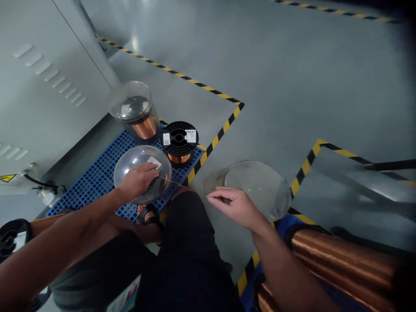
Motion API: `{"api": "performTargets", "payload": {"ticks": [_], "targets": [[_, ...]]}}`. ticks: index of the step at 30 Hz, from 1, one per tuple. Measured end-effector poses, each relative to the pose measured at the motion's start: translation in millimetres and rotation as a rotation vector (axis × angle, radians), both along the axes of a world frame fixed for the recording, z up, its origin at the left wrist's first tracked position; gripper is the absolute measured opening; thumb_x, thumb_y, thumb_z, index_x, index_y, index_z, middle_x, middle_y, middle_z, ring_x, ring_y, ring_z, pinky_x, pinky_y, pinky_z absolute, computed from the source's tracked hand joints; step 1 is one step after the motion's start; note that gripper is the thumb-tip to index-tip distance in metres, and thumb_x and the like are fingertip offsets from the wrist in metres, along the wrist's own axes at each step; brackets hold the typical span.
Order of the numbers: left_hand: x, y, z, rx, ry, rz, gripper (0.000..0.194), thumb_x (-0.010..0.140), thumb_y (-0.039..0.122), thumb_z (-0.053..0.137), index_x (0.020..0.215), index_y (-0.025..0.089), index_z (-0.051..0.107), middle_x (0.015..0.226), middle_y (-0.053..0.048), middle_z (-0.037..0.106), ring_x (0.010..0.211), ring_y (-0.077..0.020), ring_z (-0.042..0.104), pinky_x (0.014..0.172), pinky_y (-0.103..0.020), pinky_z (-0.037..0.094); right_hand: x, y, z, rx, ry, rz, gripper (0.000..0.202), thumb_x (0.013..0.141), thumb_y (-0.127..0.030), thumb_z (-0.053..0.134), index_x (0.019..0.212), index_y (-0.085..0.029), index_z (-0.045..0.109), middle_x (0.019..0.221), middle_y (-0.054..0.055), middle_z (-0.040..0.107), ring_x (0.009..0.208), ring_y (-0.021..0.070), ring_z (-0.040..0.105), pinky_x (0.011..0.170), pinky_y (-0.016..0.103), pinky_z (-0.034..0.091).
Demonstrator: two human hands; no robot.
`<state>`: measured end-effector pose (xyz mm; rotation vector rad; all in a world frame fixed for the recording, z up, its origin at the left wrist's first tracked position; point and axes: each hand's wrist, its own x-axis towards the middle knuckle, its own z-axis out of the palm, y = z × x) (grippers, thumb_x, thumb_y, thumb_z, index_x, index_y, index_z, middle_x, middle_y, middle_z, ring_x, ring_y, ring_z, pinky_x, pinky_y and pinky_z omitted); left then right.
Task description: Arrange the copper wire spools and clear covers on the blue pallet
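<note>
My left hand (139,180) is closed, its fingers drawn together over the top of a clear plastic cover (128,160) that has a white label. From its fingertips a thin copper wire (178,184) stretches rightward in the direction of my right hand (232,204). The thumb and fingers of the right hand are pinched at the wire's other end, though the wire is too fine to follow right up to them. Behind that hand a large clear plastic cover (260,184) lies on the floor. What is under the left hand is partly hidden.
A blue grid pallet (100,173) holds a black spool of copper wire (179,138) and another spool under a clear cover (134,108). Large copper spools (344,260) lie at lower right. A grey cabinet (48,78) stands left. Striped tape (224,128) marks the floor.
</note>
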<state>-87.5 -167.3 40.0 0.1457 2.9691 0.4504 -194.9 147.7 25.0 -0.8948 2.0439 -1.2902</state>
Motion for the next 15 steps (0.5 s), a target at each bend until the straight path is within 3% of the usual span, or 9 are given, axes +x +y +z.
{"api": "performTargets", "payload": {"ticks": [2,4,6,8,9,11,15], "targets": [[0,-8,6.2,0.037,0.042,0.133,0.040,0.100,0.033,0.035,0.090,0.017,0.071,0.100,-0.009,0.074,0.097,-0.0221,0.068,0.086,-0.034,0.052,10,-2,-23.2,0.061,-0.042,0.032,0.022,0.088,-0.036,0.058,0.083,-0.020,0.072,0.079,0.004,0.069,0.073,0.0169,0.062,0.072,0.029,0.046],[1,-15,13.9,0.030,0.050,0.294,0.046,0.100,0.038,0.035,0.076,0.017,0.068,0.077,-0.007,0.072,0.074,-0.0192,0.066,0.072,-0.031,0.049,23,-1,-54.5,0.211,-0.076,0.082,0.025,0.085,-0.039,0.055,0.078,-0.019,0.070,0.080,0.006,0.071,0.076,0.0197,0.064,0.076,0.032,0.047],[2,-20,18.8,0.035,0.010,0.410,0.048,0.098,0.039,0.035,0.070,0.017,0.066,0.070,-0.006,0.070,0.068,-0.0180,0.063,0.067,-0.029,0.045,36,5,-82.7,0.361,-0.067,0.108,0.035,0.084,-0.044,0.048,0.063,-0.020,0.061,0.068,0.008,0.068,0.068,0.0220,0.061,0.071,0.035,0.046],[2,-22,19.6,0.056,-0.038,0.457,0.045,0.097,0.038,0.036,0.075,0.017,0.070,0.079,-0.006,0.074,0.077,-0.0192,0.067,0.071,-0.029,0.046,44,19,-94.7,0.424,-0.034,0.110,0.046,0.086,-0.052,0.039,0.054,-0.021,0.051,0.059,0.009,0.062,0.060,0.0226,0.057,0.065,0.036,0.045],[2,-22,19.0,0.064,-0.053,0.463,0.044,0.097,0.037,0.036,0.079,0.017,0.072,0.085,-0.007,0.075,0.083,-0.0203,0.068,0.074,-0.030,0.046,45,27,-91.6,0.420,-0.016,0.103,0.050,0.087,-0.056,0.036,0.053,-0.022,0.050,0.058,0.009,0.061,0.060,0.0227,0.057,0.063,0.036,0.044],[0,-19,16.9,0.062,-0.073,0.452,0.044,0.097,0.036,0.036,0.085,0.016,0.074,0.093,-0.009,0.076,0.091,-0.0224,0.069,0.079,-0.031,0.047,42,49,-67.0,0.395,0.021,0.070,0.057,0.088,-0.064,0.035,0.059,-0.021,0.057,0.065,0.009,0.064,0.065,0.0234,0.060,0.066,0.036,0.047],[-5,-14,17.1,0.011,-0.126,0.419,0.045,0.098,0.033,0.036,0.086,0.013,0.075,0.095,-0.012,0.076,0.095,-0.0256,0.068,0.084,-0.034,0.048,30,99,23.6,0.402,0.135,-0.099,0.056,0.087,-0.071,0.048,0.079,-0.022,0.074,0.078,0.008,0.072,0.071,0.0220,0.065,0.067,0.033,0.053]]}}
